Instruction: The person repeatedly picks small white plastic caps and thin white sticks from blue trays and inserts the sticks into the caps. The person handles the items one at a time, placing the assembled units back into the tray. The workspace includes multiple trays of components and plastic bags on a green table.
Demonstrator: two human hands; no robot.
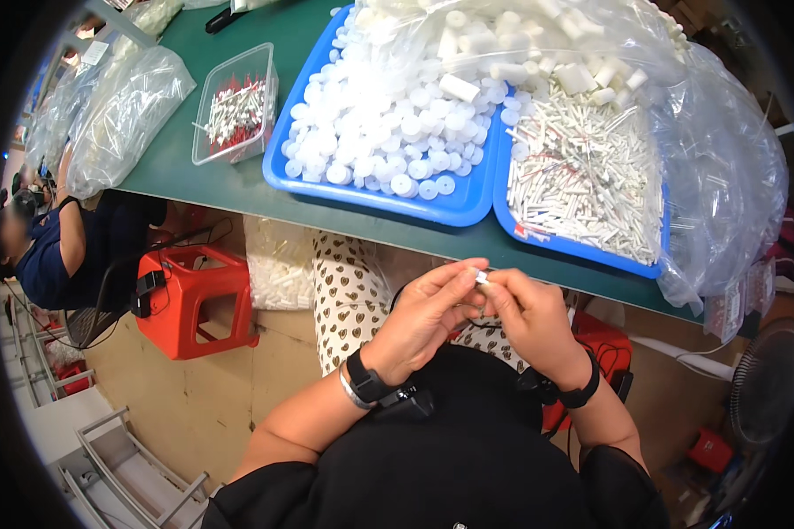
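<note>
My left hand [425, 319] and my right hand [535, 317] meet in front of the table's near edge, above my lap. Between their fingertips is a small white plastic piece [481, 277], pinched from both sides; its exact kind is too small to make out. Beyond my hands, a blue tray [454, 212] holds a heap of translucent white plastic discs [388, 132]. Beside it to the right, a second blue tray [582, 251] carries many thin white sticks [582, 167], with thicker white cylinders [578, 78] at its far side.
A clear plastic box [205, 150] with small white and red parts stands left of the trays on the green table [229, 196]. Clear plastic bags [723, 167] drape over the right side. Red stools [190, 304] stand below; another person [48, 256] sits at the left.
</note>
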